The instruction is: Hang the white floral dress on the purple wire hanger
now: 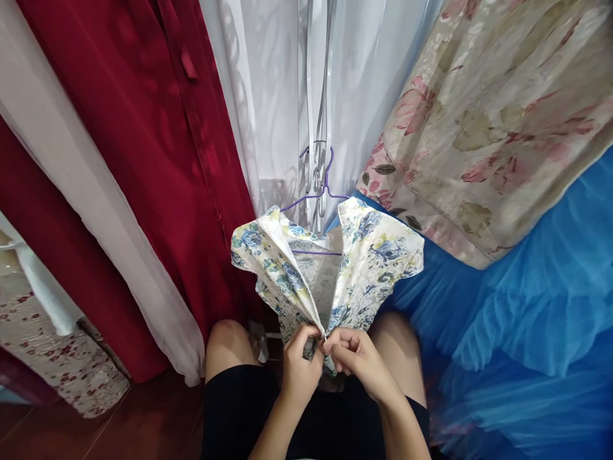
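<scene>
Floral garment (368, 268), white with blue and yellow-green print, hangs on a purple hanger (326, 186) directly ahead of the wearer, its shoulders spread over the hanger's two ends and its body falling between the bare knees (230, 345). Its opening makes a V, wide at the neckline and narrowing to a zip (325, 337) below the hanger's lower bar. Left hand (304, 354) has thumb and fingers clamped on the fabric just beside the zip. Right hand (354, 358) has thumb and forefinger pinched together on the zip at the point of the V; its other fingers curl inward. The two hands almost meet there.

Behind the hanger's hook, white cloth (268, 96) hangs with pale straps (310, 83). Red cloth (143, 128) drapes to the left; beige flowered cloth (479, 140) and blue ruffled fabric (527, 332) fill the right. Tiled floor (158, 415) shows at lower left.
</scene>
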A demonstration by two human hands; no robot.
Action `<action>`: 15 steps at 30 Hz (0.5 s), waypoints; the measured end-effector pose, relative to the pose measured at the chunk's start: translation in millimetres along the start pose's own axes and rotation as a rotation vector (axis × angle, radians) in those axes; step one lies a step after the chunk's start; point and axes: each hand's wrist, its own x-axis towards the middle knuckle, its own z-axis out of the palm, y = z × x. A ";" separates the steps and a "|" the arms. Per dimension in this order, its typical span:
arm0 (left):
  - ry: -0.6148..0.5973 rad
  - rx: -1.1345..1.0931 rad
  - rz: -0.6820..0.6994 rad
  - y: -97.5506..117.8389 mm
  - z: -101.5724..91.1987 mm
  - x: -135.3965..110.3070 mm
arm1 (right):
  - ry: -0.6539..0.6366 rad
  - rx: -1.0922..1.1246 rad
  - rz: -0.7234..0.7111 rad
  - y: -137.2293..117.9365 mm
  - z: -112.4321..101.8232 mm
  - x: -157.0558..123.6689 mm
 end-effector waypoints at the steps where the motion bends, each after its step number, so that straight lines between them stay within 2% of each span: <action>1: 0.002 0.002 0.008 0.3 -0.4 1.2 | 0.034 0.041 0.014 -1.0 1.2 0.8; 4: -0.029 0.004 0.036 2.2 -3.2 5.0 | 0.151 0.200 0.010 -11.7 4.9 8.1; 6: -0.055 0.012 0.057 3.4 -4.0 6.1 | 0.196 0.308 -0.050 -29.6 6.2 18.1; 10: -0.091 0.015 0.097 3.8 -0.8 4.9 | 0.243 0.409 -0.217 -92.2 6.6 50.6; 13: -0.086 0.017 0.091 2.3 2.2 3.7 | 0.250 0.390 -0.335 -142.3 3.9 76.8; 15: -0.122 0.041 0.064 0.7 2.0 3.1 | 0.238 0.387 -0.388 -165.5 0.5 88.6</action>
